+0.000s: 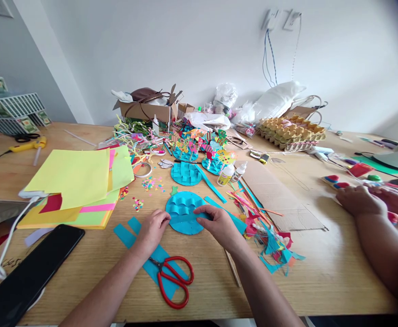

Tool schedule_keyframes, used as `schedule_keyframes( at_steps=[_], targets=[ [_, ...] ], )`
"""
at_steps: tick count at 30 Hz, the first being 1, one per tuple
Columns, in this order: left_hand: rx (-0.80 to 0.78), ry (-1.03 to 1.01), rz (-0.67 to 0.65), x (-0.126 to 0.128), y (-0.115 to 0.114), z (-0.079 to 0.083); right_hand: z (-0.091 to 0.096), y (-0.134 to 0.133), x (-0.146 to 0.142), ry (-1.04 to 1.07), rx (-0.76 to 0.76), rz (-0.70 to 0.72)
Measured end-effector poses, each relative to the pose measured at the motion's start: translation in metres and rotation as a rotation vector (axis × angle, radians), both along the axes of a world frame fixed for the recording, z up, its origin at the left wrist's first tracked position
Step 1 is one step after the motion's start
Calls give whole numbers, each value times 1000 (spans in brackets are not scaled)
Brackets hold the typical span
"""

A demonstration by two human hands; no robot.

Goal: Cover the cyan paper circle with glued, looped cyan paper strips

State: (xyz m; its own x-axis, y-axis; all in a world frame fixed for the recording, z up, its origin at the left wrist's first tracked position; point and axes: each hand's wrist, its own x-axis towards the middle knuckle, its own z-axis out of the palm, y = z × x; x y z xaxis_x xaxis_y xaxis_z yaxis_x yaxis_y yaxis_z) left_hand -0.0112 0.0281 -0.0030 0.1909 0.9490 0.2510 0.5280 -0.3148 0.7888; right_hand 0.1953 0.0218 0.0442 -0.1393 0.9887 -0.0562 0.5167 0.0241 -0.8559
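Note:
A round blue paper disc with wavy layered strips lies on the wooden table in front of me. My left hand rests at its left edge, fingers curled and pinching the paper. At the disc's lower right, my right hand presses a blue strip onto it with bent fingers. Red-handled scissors lie on a blue paper strip just below my left wrist. A second blue disc sits farther back.
A stack of yellow, green and pink paper sheets lies at left, with a black phone below it. Glue bottles, cardboard, paper scraps and an egg tray are at right. Another person's hands work at the far right.

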Motion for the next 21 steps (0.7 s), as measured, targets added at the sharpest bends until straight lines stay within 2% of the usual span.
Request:
schedule_keyframes(
  at_steps=[16, 21],
  targets=[
    [135, 138, 17, -3, -1, -8, 0, -1, 0, -62, 27, 6],
    [276, 215, 3, -3, -12, -9, 1, -2, 2, -49, 17, 4]
  ],
)
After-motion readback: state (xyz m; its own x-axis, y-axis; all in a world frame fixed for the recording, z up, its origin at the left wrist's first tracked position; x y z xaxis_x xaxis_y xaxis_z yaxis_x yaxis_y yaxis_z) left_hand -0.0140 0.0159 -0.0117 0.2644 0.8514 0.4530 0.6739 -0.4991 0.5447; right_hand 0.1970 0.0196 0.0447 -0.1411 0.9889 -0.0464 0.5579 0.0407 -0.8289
